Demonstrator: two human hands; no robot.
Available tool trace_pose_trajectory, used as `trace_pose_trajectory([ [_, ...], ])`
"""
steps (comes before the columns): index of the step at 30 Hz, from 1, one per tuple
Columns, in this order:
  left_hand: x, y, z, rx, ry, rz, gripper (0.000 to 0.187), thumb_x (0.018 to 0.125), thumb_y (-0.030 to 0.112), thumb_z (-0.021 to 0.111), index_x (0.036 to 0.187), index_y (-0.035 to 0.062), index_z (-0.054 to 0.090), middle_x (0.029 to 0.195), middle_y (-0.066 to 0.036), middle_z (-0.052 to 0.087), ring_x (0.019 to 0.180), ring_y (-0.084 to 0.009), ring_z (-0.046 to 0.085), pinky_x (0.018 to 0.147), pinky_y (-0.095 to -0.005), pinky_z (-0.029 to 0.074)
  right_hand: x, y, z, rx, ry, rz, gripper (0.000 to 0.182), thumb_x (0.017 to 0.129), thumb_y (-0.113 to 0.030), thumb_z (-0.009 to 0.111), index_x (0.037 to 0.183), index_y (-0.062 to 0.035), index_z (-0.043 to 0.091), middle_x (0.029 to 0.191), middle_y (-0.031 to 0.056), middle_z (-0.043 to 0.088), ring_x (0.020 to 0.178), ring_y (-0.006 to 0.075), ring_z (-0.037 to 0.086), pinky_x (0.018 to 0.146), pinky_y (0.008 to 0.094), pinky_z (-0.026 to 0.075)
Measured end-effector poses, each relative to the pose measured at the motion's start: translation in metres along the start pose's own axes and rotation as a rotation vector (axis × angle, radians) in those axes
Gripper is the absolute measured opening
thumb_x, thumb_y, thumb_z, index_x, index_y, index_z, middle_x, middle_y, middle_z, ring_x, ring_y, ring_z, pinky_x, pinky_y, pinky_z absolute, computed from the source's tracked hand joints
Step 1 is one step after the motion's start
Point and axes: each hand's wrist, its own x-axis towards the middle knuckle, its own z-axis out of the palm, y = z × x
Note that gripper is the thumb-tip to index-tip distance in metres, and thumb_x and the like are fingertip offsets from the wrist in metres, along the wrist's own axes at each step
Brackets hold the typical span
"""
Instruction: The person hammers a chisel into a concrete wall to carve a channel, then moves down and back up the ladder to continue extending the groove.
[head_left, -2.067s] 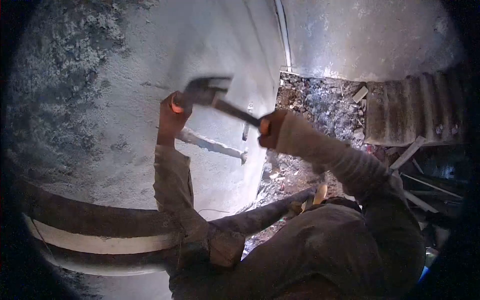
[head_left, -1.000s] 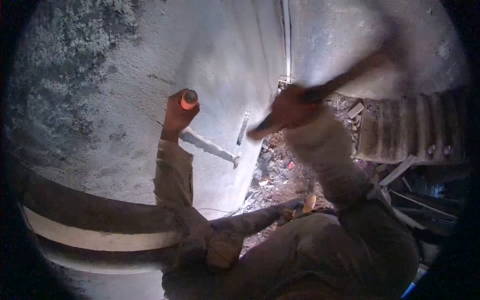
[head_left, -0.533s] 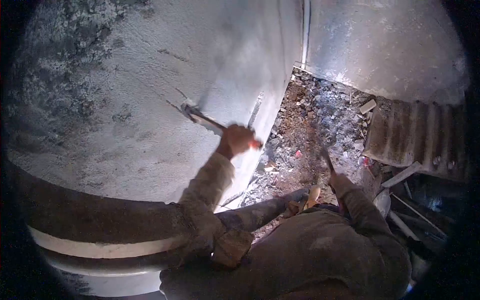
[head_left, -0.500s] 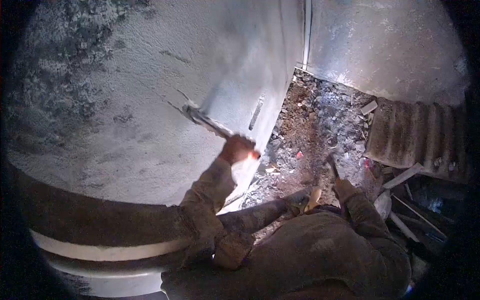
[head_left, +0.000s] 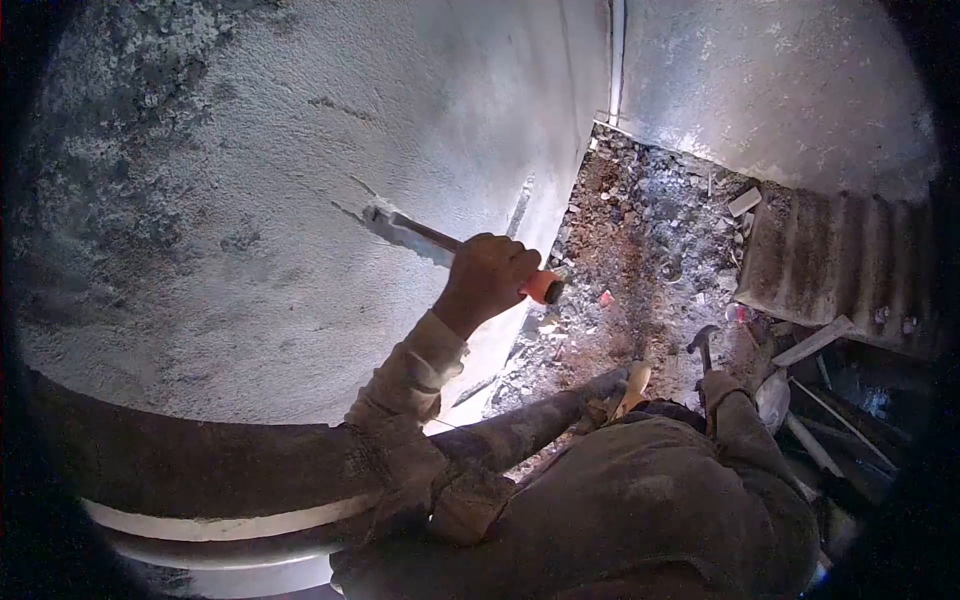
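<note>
My left hand (head_left: 488, 278) is wrapped round a chisel (head_left: 428, 235) whose orange handle end sticks out below the fist. The chisel's tip meets the plastered wall (head_left: 270, 330) at a chipped groove (head_left: 358, 215). Low on the right, my right hand (head_left: 718, 386) grips a hammer (head_left: 704, 340) by its handle, with the head raised above the fist and apart from the chisel. Part of the right hand's fingers is hidden from this angle.
Rubble (head_left: 620, 240) covers the ground along the wall's foot. A corrugated sheet (head_left: 830, 265) leans at the right, near wooden strips (head_left: 812, 342). A second short slot (head_left: 520, 205) marks the wall. A dark curved pipe-like band (head_left: 200, 455) runs across the lower left.
The hammer has swung right and slightly down, away from the chisel, with my right hand moving right. My left hand keeps the chisel at the groove, its orange handle end now plainer to see.
</note>
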Motion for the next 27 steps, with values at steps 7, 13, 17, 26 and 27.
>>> trace_pose_trajectory([
  [7,-0.005,-0.013,-0.004,0.033,0.225,-0.129,0.029,0.06,0.015,0.075,0.082,0.0091,0.057,0.067,-0.006,0.056,0.061,-0.025,0.056,0.057,-0.0373,0.044,-0.019,-0.056,-0.024,-0.053,-0.021,-0.079,0.044,0.079,-0.041,0.061,0.097,-0.0012,0.064,0.086,0.0165,0.065,0.081,0.0325,0.063,0.068,0.0411,0.052],
  [13,0.002,-0.004,0.007,0.062,0.223,-0.19,0.022,0.065,0.009,0.069,0.083,0.0077,0.057,0.067,-0.007,0.053,0.068,-0.025,0.057,0.059,-0.0379,0.044,-0.039,-0.083,-0.051,0.061,-0.08,-0.036,0.027,0.084,-0.025,0.056,0.1,-0.0049,0.064,0.092,0.0178,0.063,0.088,0.0323,0.062,0.072,0.0414,0.052],
  [17,-0.02,-0.028,0.018,-0.1,0.108,-0.251,0.014,0.067,0.009,0.069,0.075,0.0067,0.057,0.07,-0.007,0.053,0.069,-0.0267,0.056,0.059,-0.0383,0.044,-0.02,-0.077,-0.031,-0.174,-0.056,-0.259,0.024,0.084,-0.02,0.054,0.101,-0.0059,0.064,0.092,0.0171,0.064,0.088,0.0327,0.062,0.071,0.043,0.052],
  [26,-0.076,0.02,0.062,-0.804,-0.025,-0.481,0.018,0.072,0.005,0.071,0.069,0.0073,0.054,0.088,-0.009,0.065,0.08,-0.019,0.062,0.069,-0.032,0.05,-0.022,-0.097,-0.047,-0.035,-0.02,-0.313,0.033,0.084,-0.028,0.048,0.102,-0.0047,0.064,0.084,0.018,0.066,0.081,0.0346,0.064,0.074,0.044,0.051],
  [27,-0.083,0.028,0.071,-0.888,-0.024,-0.547,0.017,0.073,0.003,0.072,0.069,0.0063,0.055,0.091,-0.009,0.066,0.083,-0.017,0.062,0.073,-0.0313,0.05,-0.033,-0.102,-0.062,0.015,-0.077,-0.237,0.034,0.084,-0.029,0.048,0.1,-0.0041,0.065,0.085,0.0187,0.066,0.082,0.0347,0.064,0.074,0.0442,0.051],
])
